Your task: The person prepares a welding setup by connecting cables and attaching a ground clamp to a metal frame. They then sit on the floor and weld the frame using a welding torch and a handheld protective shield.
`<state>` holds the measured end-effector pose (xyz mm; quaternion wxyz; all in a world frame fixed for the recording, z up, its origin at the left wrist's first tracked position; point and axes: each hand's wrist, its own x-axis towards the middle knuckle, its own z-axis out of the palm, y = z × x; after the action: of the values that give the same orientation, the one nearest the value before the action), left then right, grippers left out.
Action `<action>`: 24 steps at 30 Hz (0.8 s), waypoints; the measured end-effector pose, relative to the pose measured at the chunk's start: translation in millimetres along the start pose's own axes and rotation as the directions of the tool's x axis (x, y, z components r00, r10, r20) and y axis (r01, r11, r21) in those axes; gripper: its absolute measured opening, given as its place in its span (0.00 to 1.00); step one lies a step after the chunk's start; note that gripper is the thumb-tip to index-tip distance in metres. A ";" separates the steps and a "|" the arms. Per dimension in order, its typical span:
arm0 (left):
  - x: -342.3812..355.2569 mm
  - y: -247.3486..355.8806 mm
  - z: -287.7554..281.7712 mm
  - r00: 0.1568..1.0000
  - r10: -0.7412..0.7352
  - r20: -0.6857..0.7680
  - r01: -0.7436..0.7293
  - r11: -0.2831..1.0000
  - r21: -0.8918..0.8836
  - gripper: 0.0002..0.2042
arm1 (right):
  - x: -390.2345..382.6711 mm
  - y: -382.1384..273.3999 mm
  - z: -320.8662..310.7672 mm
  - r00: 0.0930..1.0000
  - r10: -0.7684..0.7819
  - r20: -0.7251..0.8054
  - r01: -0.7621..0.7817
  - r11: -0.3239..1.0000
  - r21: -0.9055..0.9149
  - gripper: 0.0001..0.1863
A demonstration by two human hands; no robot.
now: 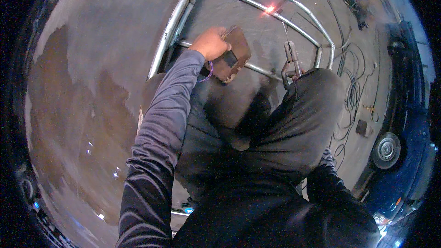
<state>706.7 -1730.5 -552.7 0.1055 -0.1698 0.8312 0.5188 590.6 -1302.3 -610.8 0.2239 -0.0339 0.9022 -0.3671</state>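
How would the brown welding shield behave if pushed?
The brown welding shield looks fairly stiff: held at one side by the left hand, it shows no sag. Its ragged edge suggests it may flake, and the dark window could crack if glass.

The shield (241, 41) is brown with a black window (228, 59). The pipes (171, 26) are silver, and the glow (269, 9) on them is red. The floor (115, 18) is grey with brown patches (50, 73). The car (406, 190) is dark blue, the bracelet (211, 70) purple, the cables (352, 93) black.

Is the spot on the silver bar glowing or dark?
Glowing: the spot shines bright red-orange, much brighter than the silver bar around it.
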 end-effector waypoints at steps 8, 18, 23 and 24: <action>1.8 -2.2 -2.3 0.997 -0.018 -0.080 0.022 0.999 0.045 0.23 | -8.3 13.4 -13.5 1.000 0.016 -0.017 -0.016 0.999 0.029 0.25; -3.9 8.3 -10.7 0.986 0.016 -0.165 -0.018 1.000 -0.010 0.22 | 7.6 41.9 -22.2 0.999 0.038 0.015 -0.039 0.995 0.091 0.25; 4.8 17.8 -14.3 0.976 -0.047 -0.212 0.027 0.995 -0.095 0.22 | 9.5 63.3 -24.8 0.997 0.065 0.040 -0.069 0.990 0.120 0.25; 5.4 21.8 -13.6 0.974 -0.017 -0.226 -0.020 0.987 -0.161 0.21 | 6.7 68.0 -24.7 0.996 0.074 0.053 -0.080 0.989 0.122 0.25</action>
<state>693.2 -1734.9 -530.6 -0.0047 -0.2352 0.7929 0.5620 581.1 -1238.3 -643.9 0.2612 0.0064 0.8727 -0.4125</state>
